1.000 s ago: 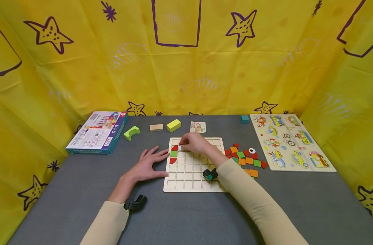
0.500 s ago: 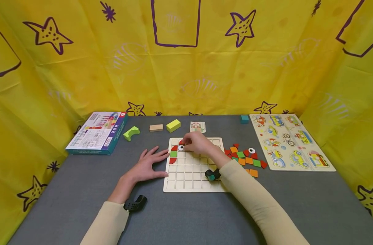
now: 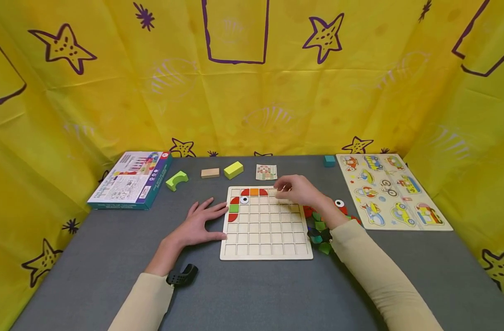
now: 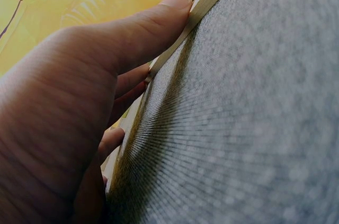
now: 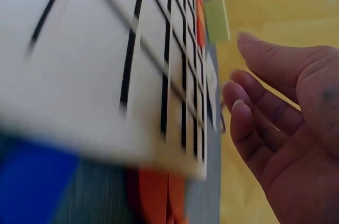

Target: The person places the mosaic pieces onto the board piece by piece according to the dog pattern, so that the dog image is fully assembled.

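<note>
The grid board (image 3: 265, 230) holds seven pieces (image 3: 254, 192); both grips, left hand (image 3: 198, 220) and right hand (image 3: 301, 191), lie spread, empty.

- Left hand (image 3: 200, 223), centre-left of the frame: flat, fingers straight and spread.
- Right hand (image 3: 299, 191), just right of centre: raised, fingers loosely bent, holding nothing.

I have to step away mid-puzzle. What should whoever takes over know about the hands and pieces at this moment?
Left hand: flat on the table, fingers against the grid board left edge.
Right hand: open, empty, over the board's upper right.
Placed: red, orange, red along the top row; red, green, red down the left column; an eye piece.
Left: most cells bare; loose pieces lie right of the board.
</note>
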### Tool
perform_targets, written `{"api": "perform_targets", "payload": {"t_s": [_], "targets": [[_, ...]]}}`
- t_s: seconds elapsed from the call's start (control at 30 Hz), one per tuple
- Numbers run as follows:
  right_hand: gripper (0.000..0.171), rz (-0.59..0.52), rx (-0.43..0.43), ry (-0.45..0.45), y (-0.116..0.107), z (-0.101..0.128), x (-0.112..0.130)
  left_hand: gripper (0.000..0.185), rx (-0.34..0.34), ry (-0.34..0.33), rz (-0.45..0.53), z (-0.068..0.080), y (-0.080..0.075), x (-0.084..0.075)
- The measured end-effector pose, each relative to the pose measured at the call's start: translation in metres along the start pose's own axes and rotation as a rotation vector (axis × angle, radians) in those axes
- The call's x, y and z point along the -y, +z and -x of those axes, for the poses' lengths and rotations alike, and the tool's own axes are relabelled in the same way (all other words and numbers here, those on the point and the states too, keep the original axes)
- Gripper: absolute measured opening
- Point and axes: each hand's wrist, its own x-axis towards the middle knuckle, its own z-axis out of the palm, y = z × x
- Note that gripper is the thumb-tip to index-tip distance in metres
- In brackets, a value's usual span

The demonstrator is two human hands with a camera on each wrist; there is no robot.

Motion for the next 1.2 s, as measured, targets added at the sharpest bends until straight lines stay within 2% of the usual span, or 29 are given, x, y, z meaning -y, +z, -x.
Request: {"api": "perform_targets", "payload": {"t_s": [0.37, 0.77, 1.2], "targets": [[0.026, 0.006, -0.058, 0.045, -0.039, 0.042, -0.04, 0.086, 0.008, -0.017, 0.007, 0.002, 0.0, -0.002], [0.025, 0.05, -0.047, 0.131, -0.071, 0.082, -0.078, 0.086, 0.007, -0.01, 0.0, 0.0, -0.001, 0.0], [0.024, 0.138, -0.003, 0.139, -0.083, 0.093, -0.087, 0.085, 0.009, -0.009, 0.003, 0.0, 0.0, 0.0]]}}
